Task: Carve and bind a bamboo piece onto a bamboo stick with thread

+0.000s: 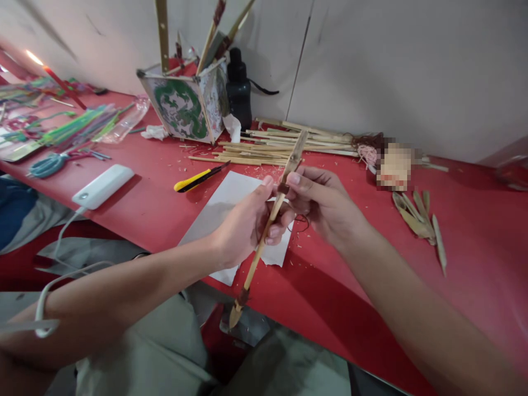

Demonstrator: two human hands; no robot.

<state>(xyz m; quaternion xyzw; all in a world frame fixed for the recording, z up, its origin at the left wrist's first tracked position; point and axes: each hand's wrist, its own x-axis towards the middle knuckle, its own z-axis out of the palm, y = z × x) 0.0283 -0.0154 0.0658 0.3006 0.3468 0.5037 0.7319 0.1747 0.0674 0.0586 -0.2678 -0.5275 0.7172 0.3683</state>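
A thin bamboo stick (259, 254) slants between my hands, like a small arrow. Its lower end carries a pointed tip (235, 315) bound with dark brown thread, and a flat dry leaf-like piece (295, 154) is fixed at the upper end. My left hand (247, 223) is closed around the stick's middle. Thumb and fingers of my right hand (324, 198) pinch at the brown thread binding (283, 188) below the flat piece. A loose loop of brown thread (303, 222) hangs under the right fingers. White paper (214, 212) lies beneath on the red table (342, 286).
A yellow cutter knife (193, 180) lies beside several bamboo sticks (243, 154). Behind stand a dragon-patterned box (181, 107) and a black bottle (239, 93). Leaf pieces (416, 217) lie right. Left are a lit red candle (64, 87), scissors (49, 164) and a white corded device (103, 187).
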